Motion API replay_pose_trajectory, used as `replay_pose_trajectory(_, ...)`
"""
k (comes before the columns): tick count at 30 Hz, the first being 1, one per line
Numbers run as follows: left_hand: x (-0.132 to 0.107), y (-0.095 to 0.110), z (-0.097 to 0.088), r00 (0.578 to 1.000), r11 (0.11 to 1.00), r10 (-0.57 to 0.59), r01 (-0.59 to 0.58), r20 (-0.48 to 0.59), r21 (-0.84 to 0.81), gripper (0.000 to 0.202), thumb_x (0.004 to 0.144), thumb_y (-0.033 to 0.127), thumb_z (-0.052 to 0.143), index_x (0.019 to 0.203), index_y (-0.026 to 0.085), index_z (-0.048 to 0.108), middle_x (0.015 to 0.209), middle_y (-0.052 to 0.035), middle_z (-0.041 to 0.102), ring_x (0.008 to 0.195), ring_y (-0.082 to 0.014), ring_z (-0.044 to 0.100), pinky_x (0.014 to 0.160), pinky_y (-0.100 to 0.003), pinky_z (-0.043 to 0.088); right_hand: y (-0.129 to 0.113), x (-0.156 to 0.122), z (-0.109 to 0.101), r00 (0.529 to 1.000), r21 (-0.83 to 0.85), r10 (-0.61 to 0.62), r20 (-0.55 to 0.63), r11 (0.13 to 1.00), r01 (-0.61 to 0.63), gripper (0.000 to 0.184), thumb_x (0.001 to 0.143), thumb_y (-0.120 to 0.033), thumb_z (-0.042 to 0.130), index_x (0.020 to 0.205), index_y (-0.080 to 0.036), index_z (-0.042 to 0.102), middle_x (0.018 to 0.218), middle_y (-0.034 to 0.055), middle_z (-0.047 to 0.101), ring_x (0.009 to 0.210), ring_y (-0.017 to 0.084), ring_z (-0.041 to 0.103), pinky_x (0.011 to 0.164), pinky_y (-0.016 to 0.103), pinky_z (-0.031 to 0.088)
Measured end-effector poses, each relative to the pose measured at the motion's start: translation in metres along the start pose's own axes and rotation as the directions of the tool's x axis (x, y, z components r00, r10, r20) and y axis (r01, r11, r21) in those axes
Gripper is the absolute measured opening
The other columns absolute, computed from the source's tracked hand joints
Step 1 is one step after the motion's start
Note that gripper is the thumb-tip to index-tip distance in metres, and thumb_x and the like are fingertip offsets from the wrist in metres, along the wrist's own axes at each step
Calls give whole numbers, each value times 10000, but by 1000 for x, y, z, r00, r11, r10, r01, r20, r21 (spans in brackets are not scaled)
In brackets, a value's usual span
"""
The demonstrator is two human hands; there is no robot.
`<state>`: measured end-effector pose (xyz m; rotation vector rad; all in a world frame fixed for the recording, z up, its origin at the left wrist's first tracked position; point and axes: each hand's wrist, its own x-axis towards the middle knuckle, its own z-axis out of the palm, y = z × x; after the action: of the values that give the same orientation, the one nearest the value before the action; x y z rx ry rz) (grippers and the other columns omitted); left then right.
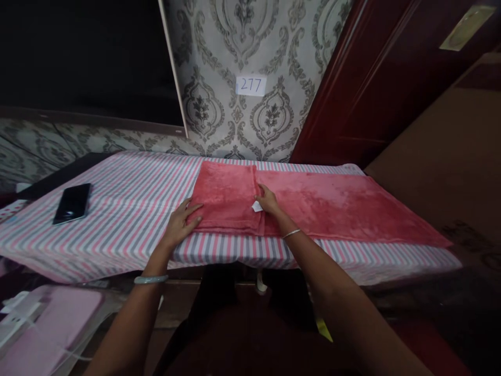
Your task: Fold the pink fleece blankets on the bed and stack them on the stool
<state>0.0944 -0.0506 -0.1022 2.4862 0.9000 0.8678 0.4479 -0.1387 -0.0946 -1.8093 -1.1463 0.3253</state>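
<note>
A red plush towel point(332, 206) lies along a table covered with a pink, grey and white striped cloth point(133, 203). Its left part is folded over into a double layer point(227, 196). My left hand point(180, 220) rests flat on the folded layer's near left corner, fingers stretched out. My right hand point(268, 202) presses on the edge of the fold in the middle, fingers closed around the edge beside a small white tag point(257, 207). Each wrist wears a bangle.
A black phone point(72, 202) lies on the cloth at the left. A patterned wall with a paper reading 277 point(251, 85) stands behind the table. A dark red door point(371, 83) is at the right. Pink things point(47, 324) sit low at the left.
</note>
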Motion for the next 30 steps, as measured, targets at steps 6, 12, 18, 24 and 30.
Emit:
replay_pose_trajectory(6,0,-4,7,998,998,48,-46,-51,43,625,944,674,436,1361,261,650,1563,-96,472,1423,-339,480,1167,-530,431,-2,-25,-10,996,87,83,14,993,-84,572,881,-241,608,1443,-153,547,1256,123,706,1062,230,691,966,396,559)
replay_pose_trajectory(12,0,3,5,987,985,118,-103,-106,138,526,968,559,451,1317,236,676,1521,-116,513,1372,-338,507,1137,-526,434,1,-69,-24,970,347,143,195,915,-205,732,824,-275,657,1518,-189,442,873,-1,682,724,168,641,653,294,564)
replay_pose_trajectory(18,-6,65,18,958,925,272,-236,-86,299,371,984,382,478,1216,216,715,1289,-127,692,1232,-337,579,1054,-548,445,1,-80,-26,964,394,99,247,899,-193,762,712,-154,605,1464,-184,488,683,-86,558,571,118,507,536,218,429)
replay_pose_trajectory(24,1,132,81,908,888,417,-418,47,193,333,957,266,545,1252,194,681,1284,-147,686,1135,-301,617,928,-474,523,3,-76,-20,987,382,87,137,914,-134,678,718,-181,578,1396,-171,556,618,-100,486,544,121,454,522,217,377)
replay_pose_trajectory(30,9,147,101,937,916,349,-344,12,206,271,976,202,491,1122,195,719,1113,-119,723,1024,-290,609,850,-456,499,7,-74,-15,999,182,42,-34,983,-35,623,769,-143,540,1389,-185,592,747,-28,641,686,168,591,712,284,524)
